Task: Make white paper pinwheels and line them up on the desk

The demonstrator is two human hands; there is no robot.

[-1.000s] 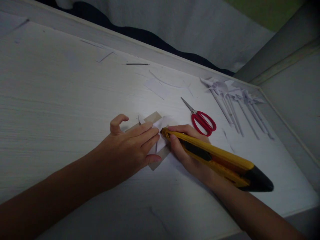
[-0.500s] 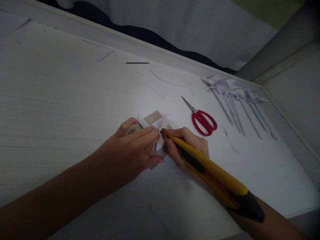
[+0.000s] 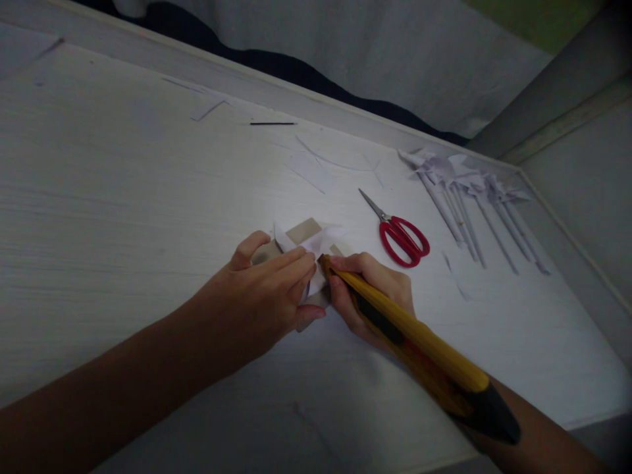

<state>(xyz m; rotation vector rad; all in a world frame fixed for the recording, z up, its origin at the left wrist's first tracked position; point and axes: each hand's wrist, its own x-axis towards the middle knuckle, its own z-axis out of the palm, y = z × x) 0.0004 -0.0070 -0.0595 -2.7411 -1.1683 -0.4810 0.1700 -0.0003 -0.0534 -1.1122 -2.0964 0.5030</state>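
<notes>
A folded white paper piece lies over a small grey-beige block near the middle of the table. My left hand presses the paper down on the block, its fingers together. In my right hand is a yellow and black tool, gripped close to its dark tip. That tip touches or nearly touches the paper beside my left fingertips. The exact contact is hidden by the fingers.
Red-handled scissors lie right of the block. Several paper pinwheels on rolled sticks rest at the back right. A thin black rod and paper scraps lie toward the back edge of the white table.
</notes>
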